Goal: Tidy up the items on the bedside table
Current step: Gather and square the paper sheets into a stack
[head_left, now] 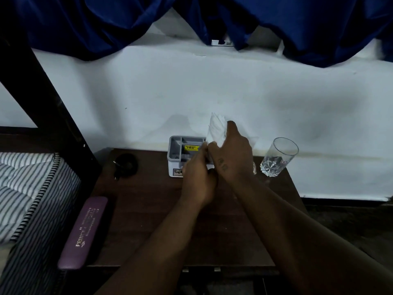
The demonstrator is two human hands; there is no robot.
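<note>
Head view: your right hand (pixel 231 154) pinches the white tissue (pixel 217 128) over the grey organizer (pixel 180 145) at the surface's (pixel 159 209) far edge. Your left hand (pixel 197 179) meets its lower end, grip unclear. Fold it tight, then tuck it into a compartment.

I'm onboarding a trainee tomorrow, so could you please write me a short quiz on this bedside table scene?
1. True or false: the glass stands upright, to the right of the grey organiser.
2. The right hand grips: A a spoon, B a white tissue, C a book?
3. Which item lies along the left edge of the table?
Key: 1 true; 2 B; 3 the purple case.
</note>
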